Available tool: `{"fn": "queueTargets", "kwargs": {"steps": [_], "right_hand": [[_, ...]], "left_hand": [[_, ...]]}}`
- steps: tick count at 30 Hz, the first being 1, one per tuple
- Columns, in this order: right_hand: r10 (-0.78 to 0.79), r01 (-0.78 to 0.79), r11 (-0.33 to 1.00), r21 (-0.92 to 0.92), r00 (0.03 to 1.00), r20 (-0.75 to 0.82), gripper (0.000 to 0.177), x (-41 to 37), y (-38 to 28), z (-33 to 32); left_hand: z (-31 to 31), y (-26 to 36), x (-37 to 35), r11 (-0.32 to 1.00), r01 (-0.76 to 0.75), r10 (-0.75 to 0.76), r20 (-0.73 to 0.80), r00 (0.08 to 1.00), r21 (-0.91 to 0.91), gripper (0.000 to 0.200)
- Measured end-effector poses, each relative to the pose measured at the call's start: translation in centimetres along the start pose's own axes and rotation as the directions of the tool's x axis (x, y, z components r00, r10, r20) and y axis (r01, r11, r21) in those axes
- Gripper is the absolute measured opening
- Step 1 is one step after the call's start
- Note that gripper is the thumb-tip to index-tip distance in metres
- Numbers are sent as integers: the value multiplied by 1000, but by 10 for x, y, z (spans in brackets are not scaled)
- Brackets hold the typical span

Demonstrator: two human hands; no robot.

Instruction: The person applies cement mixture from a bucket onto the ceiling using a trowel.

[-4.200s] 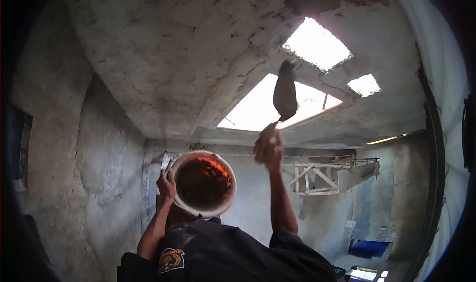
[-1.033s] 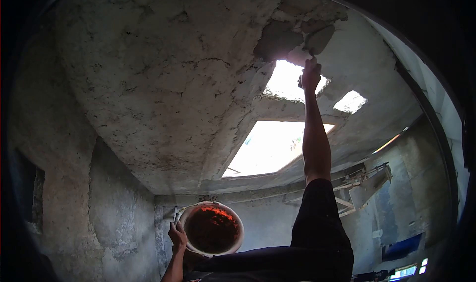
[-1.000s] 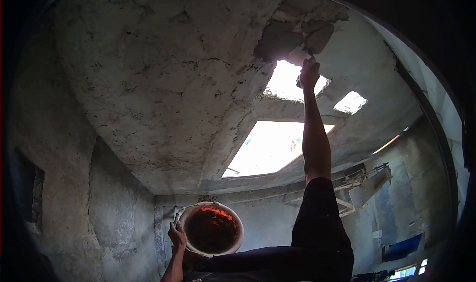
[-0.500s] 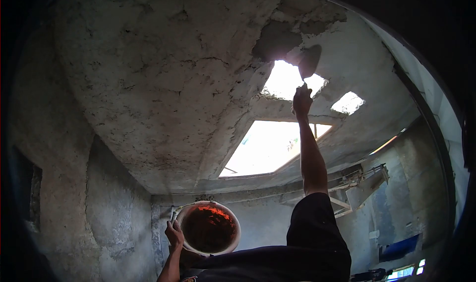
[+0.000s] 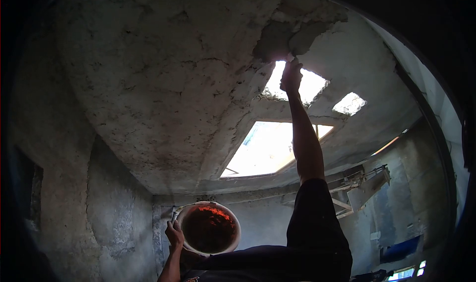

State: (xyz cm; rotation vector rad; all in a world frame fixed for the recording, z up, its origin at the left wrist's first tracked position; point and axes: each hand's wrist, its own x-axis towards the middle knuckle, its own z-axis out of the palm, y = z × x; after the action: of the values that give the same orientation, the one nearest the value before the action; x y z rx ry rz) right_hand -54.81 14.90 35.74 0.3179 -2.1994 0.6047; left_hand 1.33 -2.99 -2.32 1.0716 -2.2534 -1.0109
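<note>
Gripping the rim of a round white plastic bucket [image 5: 237, 231], the left hand [image 5: 174, 232] sits lower centre. Right hand [image 5: 291, 77], fisted on a dark trowel [image 5: 303, 38], presses it against the grey ceiling patch [image 5: 275, 38], upper centre.

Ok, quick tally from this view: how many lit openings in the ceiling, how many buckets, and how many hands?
Ceiling openings: 3, the large opening, the opening by the raised arm, the small opening
Buckets: 1, the bucket, its rim in the grip of the left hand
Hands: 2, left hand and right hand
Total: 6
</note>
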Motion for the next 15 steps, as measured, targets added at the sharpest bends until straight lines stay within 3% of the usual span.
{"fn": "queueTargets", "kwargs": {"steps": [7,10,12,15], "right_hand": [[-63,62,997,43,998,25,31,-26,-5,-6],[-280,287,943,-166,958,63,32,-37,22,13],[-268,284,947,-152,957,113,31,-51,31,11],[-2,-16,994,105,985,170,28,-74,-1,-29]], "left_hand": [[1,-3,-1,999,-23,23,-2,1000,24,26],[-2,6,0,999,-12,12,4,1000,35,26],[-4,6,0,1000,13,-14,18,1000,13,26],[-2,4,-1,999,-6,7,-23,1000,40,25]]}}
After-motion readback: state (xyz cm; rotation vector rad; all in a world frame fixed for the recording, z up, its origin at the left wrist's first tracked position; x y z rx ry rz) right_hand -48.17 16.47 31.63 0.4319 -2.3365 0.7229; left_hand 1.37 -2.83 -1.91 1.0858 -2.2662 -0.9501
